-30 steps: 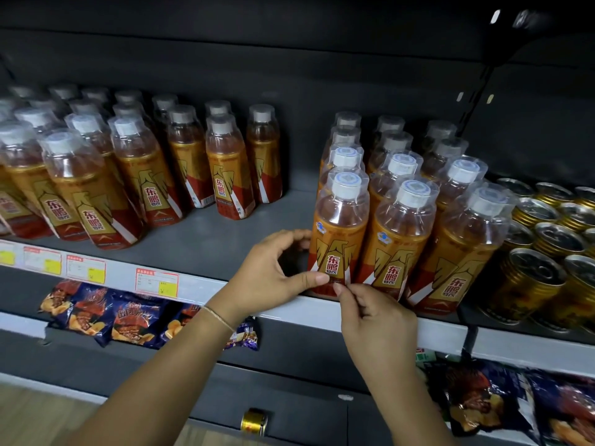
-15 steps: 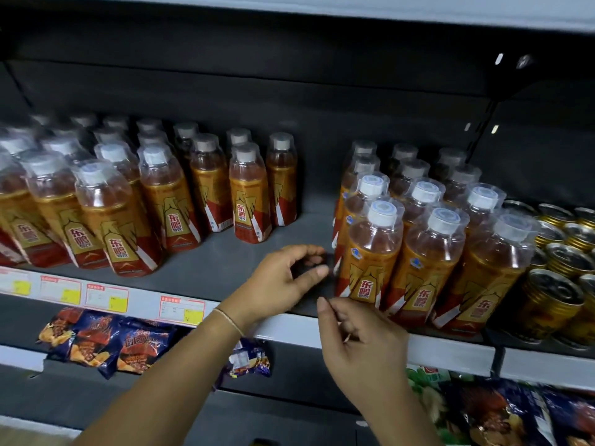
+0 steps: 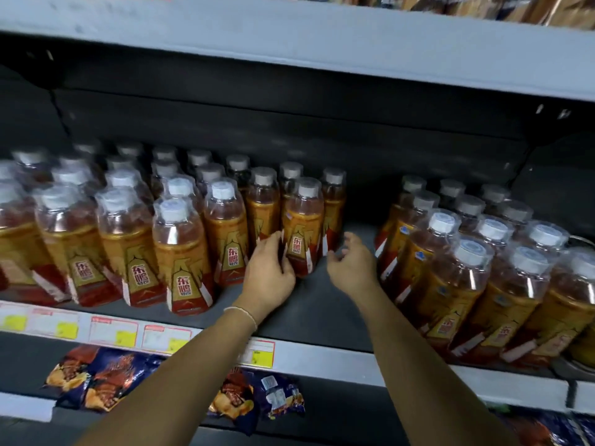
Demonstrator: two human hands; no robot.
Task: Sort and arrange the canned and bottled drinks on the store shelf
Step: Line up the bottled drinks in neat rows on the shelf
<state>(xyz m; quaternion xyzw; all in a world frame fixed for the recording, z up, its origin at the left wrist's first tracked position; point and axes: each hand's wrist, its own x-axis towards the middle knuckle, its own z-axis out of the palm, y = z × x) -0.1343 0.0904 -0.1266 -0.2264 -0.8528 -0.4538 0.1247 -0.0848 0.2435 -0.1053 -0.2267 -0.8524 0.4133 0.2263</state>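
Nearest, snack packets (image 3: pixel 96 386): lower tier, at 7 o'clock beneath the price tags (image 3: pixel 112 331).
Left hand (image 3: pixel 269 278): fingers curled against the left side of the front bottle (image 3: pixel 302 230), touching it; a full grip cannot be told.
Right hand (image 3: pixel 352 268): fingers loosely spread, holding nothing, just beside that bottle at its 4 o'clock.
Shelf (image 3: pixel 322 310): bare strip between both hands.
Right bottle group (image 3: pixel 467 278): at 3 o'clock.
Left bottle group (image 3: pixel 128 236): at 9 o'clock, rows running back.

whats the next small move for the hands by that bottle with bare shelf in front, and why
Probably close the right hand onto the bottle and slide it forward: the left hand already touches its side, and bare shelf lies in front of it.
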